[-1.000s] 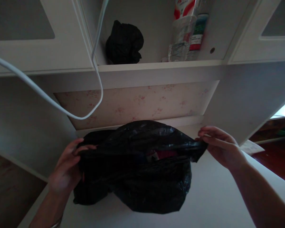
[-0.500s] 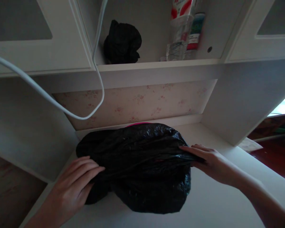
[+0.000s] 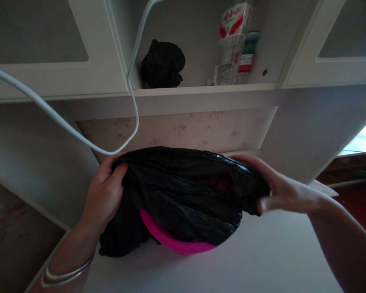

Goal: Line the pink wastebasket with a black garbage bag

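A black bag (image 3: 183, 191) of thin plastic film, crinkled and faintly glossy, catches dull highlights along its folds. Both hands, left hand (image 3: 105, 195) and right hand (image 3: 280, 191), grip its edges. Beneath it shows the rim of a bright pink basin (image 3: 173, 240), smooth moulded plastic with a soft sheen. The desk (image 3: 262, 260) is a smooth, matt white surface. Thin metal bangles (image 3: 65, 274) on the left wrist are polished and shiny. A white cable (image 3: 79, 136) looks like smooth rubbery plastic. On the shelf (image 3: 201, 87), painted matt white, sit a clear plastic bottle (image 3: 230, 53) with a glossy printed label and a crumpled black bundle (image 3: 162, 64), matt, material unclear. The back panel (image 3: 177, 130) carries faint floral paper.
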A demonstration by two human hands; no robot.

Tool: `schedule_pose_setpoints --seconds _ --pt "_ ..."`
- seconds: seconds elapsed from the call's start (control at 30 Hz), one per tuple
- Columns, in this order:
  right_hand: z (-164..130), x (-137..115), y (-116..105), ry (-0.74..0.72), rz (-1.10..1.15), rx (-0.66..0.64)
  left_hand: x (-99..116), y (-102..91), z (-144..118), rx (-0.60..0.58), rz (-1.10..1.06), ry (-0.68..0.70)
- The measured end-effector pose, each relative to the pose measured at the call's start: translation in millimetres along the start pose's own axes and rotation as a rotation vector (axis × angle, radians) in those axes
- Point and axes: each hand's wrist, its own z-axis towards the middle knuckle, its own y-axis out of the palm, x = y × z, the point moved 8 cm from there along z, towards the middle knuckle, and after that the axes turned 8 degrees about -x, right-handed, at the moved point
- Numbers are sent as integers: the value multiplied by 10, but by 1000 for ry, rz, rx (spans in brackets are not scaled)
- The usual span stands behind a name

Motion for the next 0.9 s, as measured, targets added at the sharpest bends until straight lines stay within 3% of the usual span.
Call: schedule_pose_setpoints --seconds 0.07,0.17,0.3,0.4,0.47,0.6,0.67,0.8,0.9 --pt "-34 -11 233 -3 -107 -106 36 62 33 34 -73 20" --pt "-35 19 379 9 -282 -114 42 98 47 67 -134 27" --pt "40 11 371 -16 -239 -264 -171 135 18 -19 -210 -93" --pt "78 6 249 10 -184 -321 -246 130 -40 -7 -204 -81" --pt "121 12 131 27 -104 -230 -247 192 -71 5 -227 -79" --pt "271 110 -73 47 369 187 -237 435 -86 32 -356 -164" --pt "401 148 -21 44 574 323 -212 625 -71 -48 -379 -180" --pt "763 40 344 39 815 296 -130 1033 -67 -322 -310 -121" --pt "915 -90 579 50 832 220 -91 1315 -84 -497 -238 -81"
